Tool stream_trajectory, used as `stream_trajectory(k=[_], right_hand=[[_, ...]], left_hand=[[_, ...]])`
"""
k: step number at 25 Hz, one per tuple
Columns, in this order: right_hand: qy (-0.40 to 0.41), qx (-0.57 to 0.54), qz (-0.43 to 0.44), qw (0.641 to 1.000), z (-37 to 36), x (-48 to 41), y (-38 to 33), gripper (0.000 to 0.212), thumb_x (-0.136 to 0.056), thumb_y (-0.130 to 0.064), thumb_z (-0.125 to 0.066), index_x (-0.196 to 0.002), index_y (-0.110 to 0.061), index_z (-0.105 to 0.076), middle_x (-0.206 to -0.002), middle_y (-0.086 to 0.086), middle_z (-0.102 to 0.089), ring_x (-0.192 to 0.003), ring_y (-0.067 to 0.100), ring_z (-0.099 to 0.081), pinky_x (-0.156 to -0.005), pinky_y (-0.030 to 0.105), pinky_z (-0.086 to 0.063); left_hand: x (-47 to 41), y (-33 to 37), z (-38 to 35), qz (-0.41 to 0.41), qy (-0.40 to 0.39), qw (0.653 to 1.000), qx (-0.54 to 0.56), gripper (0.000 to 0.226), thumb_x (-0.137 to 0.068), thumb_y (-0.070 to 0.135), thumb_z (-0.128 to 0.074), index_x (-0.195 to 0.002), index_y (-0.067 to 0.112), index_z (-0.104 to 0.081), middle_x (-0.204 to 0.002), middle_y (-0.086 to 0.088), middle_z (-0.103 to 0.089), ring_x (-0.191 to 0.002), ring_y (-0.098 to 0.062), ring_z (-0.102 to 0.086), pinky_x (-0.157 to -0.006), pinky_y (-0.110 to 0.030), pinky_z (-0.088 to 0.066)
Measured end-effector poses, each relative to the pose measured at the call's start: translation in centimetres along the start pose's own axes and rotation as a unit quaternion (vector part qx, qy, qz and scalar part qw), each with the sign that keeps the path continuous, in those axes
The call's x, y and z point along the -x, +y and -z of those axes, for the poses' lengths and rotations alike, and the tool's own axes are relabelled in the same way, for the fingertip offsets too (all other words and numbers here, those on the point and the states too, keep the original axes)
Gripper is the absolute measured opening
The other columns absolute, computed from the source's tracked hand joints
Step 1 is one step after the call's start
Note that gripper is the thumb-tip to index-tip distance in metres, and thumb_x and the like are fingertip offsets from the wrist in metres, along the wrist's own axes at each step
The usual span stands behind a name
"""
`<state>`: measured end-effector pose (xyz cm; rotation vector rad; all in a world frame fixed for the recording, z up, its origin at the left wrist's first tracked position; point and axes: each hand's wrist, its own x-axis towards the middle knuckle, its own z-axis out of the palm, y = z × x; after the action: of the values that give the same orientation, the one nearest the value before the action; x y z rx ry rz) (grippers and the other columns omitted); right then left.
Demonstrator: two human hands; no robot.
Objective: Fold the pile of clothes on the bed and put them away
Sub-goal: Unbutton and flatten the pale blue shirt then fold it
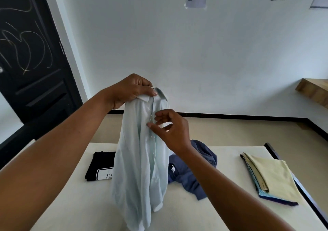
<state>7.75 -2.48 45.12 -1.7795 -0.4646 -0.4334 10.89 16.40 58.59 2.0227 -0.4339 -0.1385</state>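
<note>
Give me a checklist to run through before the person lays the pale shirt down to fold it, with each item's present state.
1. Shirt held securely: ok. The left hand grips the pale shirt at the collar, and it hangs upright.
2. Front placket closed: cannot tell. The right hand has its fingers at the placket; the buttons' state is unclear.
3. Clear spot on the bed: ok, bare surface in front.
4. Blue garment out of the way: not ok, it lies crumpled just behind the shirt.
5. Earlier pieces folded: ok. The black T-shirt and the yellow cloth lie flat.
</note>
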Motion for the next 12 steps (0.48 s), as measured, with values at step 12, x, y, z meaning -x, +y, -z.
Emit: stream_trajectory(k=[12], right_hand=[[0.09, 0.176, 0.11, 0.974, -1.4, -2.5, 1.4, 0.031, -0.091, -0.007, -0.064, -0.108, -0.029, -0.079, -0.097, -0.009, -0.063, -0.085, 0.015, -0.061, -0.066, 0.032, -0.054]], left_hand=[[-0.4, -1.4, 0.6, 0.013, 0.043, 0.999, 0.025, 0.031, -0.092, 0.019, -0.073, -0.089, -0.011, -0.067, -0.084, -0.018, -0.063, -0.079, -0.027, -0.06, -0.075, -0.037, -0.049]])
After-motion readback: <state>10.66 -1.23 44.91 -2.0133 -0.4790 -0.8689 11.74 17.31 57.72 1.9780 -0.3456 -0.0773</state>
